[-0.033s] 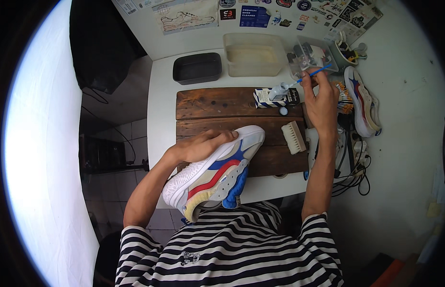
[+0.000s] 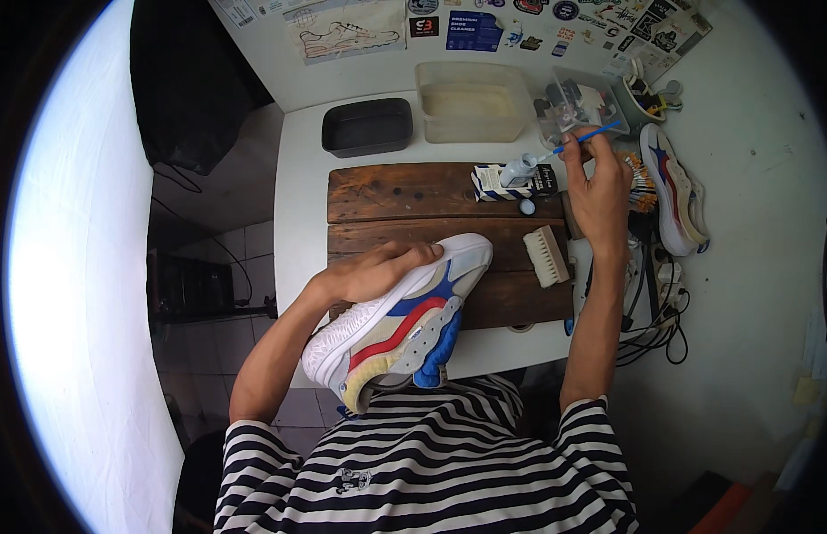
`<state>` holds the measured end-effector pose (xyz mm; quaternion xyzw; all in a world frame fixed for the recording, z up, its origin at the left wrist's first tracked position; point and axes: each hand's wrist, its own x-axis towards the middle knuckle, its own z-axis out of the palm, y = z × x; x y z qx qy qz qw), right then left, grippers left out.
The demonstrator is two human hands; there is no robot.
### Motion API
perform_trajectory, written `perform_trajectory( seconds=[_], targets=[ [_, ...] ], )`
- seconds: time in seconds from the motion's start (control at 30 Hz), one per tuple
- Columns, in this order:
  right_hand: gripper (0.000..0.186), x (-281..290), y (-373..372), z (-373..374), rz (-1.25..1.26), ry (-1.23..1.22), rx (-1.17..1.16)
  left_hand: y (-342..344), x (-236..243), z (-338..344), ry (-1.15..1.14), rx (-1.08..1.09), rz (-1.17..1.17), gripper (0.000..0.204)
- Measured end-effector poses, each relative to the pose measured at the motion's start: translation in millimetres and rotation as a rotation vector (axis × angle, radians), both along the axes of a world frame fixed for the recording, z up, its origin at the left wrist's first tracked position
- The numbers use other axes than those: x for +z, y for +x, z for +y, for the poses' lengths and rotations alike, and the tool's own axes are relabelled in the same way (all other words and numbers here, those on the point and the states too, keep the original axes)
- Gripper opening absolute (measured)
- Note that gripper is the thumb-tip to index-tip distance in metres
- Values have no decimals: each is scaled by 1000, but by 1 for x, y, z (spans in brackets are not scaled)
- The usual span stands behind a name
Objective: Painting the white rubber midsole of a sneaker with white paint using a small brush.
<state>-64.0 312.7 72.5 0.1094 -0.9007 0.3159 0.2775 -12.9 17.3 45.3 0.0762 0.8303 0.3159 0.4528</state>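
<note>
My left hand (image 2: 378, 271) grips a sneaker (image 2: 404, 325) by its white sole, the fingers wrapped over the edge. The sneaker lies tilted on its side, toe pointing away from me, with blue, red and cream panels on its upper. Between the thumb and fingers of my right hand (image 2: 596, 182) is a thin blue brush (image 2: 598, 131). Its pale tip is at the mouth of a small open bottle (image 2: 518, 169). That bottle leans on a striped box (image 2: 489, 182), and a small round cap (image 2: 526, 206) lies just in front.
A wooden scrub brush (image 2: 546, 256) rests on the dark wooden board (image 2: 387, 196). Behind stand a black tub (image 2: 367, 126), a clear bin (image 2: 474, 125) and a box of small items (image 2: 580, 105). On the right are another sneaker (image 2: 671, 191) and tangled cables (image 2: 667, 334).
The blue brush's handle end has shifted very slightly to the right with my right hand. My left hand and the sneaker have stayed put.
</note>
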Motion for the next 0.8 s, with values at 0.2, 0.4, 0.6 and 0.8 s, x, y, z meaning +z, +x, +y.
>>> perform_trajectory(
  seconds=[0.2, 0.4, 0.6, 0.8],
  targets=[
    [11, -2, 7, 2, 45, 36, 61, 1, -5, -1, -9, -13, 31, 70],
    [11, -4, 20, 7, 14, 197, 135, 0, -4, -2, 8, -9, 10, 70],
    [11, 0, 26, 15, 75, 186, 116, 1, -7, -3, 13, -44, 45, 69],
    [15, -15, 67, -1, -27, -400, 186, -1, -4, -2, 7, -45, -6, 69]
  ],
)
